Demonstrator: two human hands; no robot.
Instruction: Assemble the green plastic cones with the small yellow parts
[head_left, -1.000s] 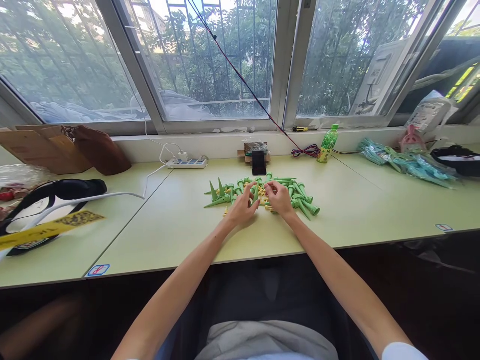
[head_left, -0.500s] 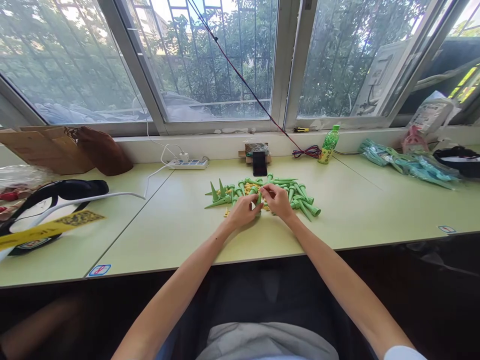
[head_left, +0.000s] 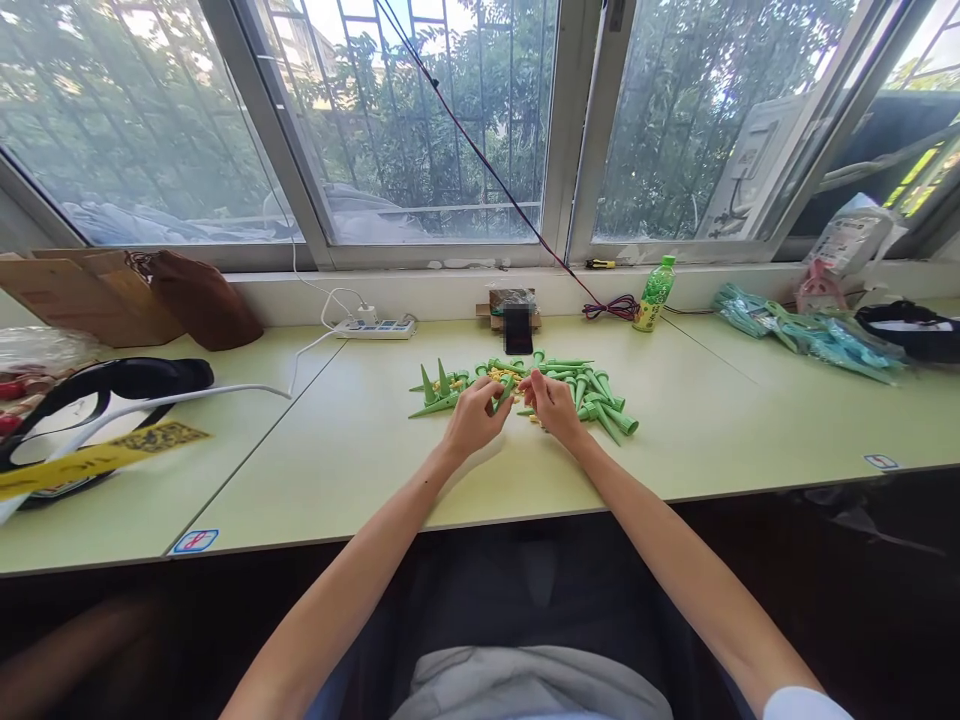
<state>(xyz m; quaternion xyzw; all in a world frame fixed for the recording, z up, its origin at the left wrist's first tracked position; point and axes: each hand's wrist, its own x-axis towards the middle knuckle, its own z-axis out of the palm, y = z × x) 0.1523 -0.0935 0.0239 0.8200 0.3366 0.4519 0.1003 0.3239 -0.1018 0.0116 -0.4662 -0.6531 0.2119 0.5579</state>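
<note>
My left hand [head_left: 472, 417] is closed around a green plastic spike [head_left: 506, 387], which is partly covered by the fingers. Just to its right, my right hand [head_left: 556, 408] has its thumb and fingers drawn together; anything between them is too small to make out. Around and behind both hands lie several more hollow green spikes [head_left: 616, 404] in a loose heap. Two of them [head_left: 428, 384] point upward at the heap's left side. Small yellow pieces [head_left: 496, 374] are scattered among the spikes, partly hidden by my hands.
Behind the heap, a dark phone [head_left: 518, 332] leans on a small cardboard box [head_left: 491, 318]. A green bottle [head_left: 655, 294] and a power strip [head_left: 376, 328] stand along the wall. Bagged teal items [head_left: 840, 340] lie right; a black-strapped object [head_left: 161, 376] lies left.
My left hand has moved slightly left with the green spike, which is now tilted. My right hand has come away from the spike, and a gap shows between the hands.
</note>
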